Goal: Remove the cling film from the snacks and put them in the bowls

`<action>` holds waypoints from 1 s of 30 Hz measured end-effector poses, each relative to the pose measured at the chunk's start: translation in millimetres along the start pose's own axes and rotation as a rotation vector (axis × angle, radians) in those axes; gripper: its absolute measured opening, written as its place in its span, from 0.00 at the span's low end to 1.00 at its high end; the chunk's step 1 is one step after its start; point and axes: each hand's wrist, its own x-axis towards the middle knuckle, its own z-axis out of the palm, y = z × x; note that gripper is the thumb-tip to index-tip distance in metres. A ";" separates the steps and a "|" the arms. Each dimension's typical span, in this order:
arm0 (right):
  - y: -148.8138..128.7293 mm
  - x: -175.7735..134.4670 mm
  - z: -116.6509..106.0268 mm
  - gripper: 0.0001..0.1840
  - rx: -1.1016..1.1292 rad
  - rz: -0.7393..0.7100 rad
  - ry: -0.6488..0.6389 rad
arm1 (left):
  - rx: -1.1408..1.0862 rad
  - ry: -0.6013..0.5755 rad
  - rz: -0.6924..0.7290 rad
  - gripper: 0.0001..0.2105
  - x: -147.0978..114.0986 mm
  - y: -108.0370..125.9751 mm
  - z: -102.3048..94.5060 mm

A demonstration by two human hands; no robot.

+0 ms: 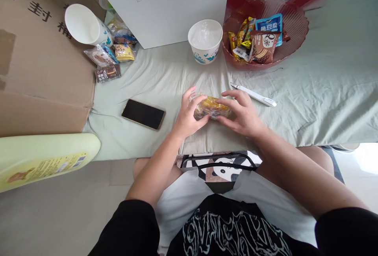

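Head view: a clear-wrapped packet (pixel 212 106) with yellow contents lies on the cloth-covered counter (pixel 339 106), between the left hand (pixel 187 115) and the right hand (pixel 244 115). The fingers of each hand curve over the packet's far side, with the thumb at its near edge, so that each hand appears to pinch one end. Possible faults: uneven pressure from the two hands could squash the contents, and a sudden tear in the film could spill them onto the cloth. The slim white knife (pixel 256 95) lies just beyond the right hand; its dark tip looks like a bare blade, and a careless reach could meet it. The phone (pixel 143 114) lies well apart, beyond the left hand.

Containers: the upright paper cup (pixel 203 56) holds crumpled clear material, probably wrappers. The pink ribbed bowl (pixel 297 45) to its right contains a blue packet (pixel 269 21), a brown biscuit packet (pixel 265 47) and several yellow packets (pixel 242 32). At far left, a second cup (pixel 104 35) leans, mouth outward, among small wrapped snacks (pixel 124 52).
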 end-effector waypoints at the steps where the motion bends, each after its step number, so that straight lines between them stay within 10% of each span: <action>1: -0.8 -0.5 0.9 0.15 -0.016 -0.021 -0.027 | 0.037 0.005 -0.006 0.22 0.0 1.7 -1.2; 9: 1.5 1.4 4.4 0.08 -0.092 -0.033 0.039 | -0.142 0.178 -0.303 0.13 11.3 -3.0 -10.7; 16: -5.6 0.8 4.9 0.09 -0.133 -0.113 -0.019 | -0.677 0.098 -0.682 0.17 14.9 -0.2 -6.9; 30: 22.0 3.1 -38.9 0.08 0.127 0.409 0.225 | -0.079 0.345 -0.496 0.13 12.4 -19.7 -30.7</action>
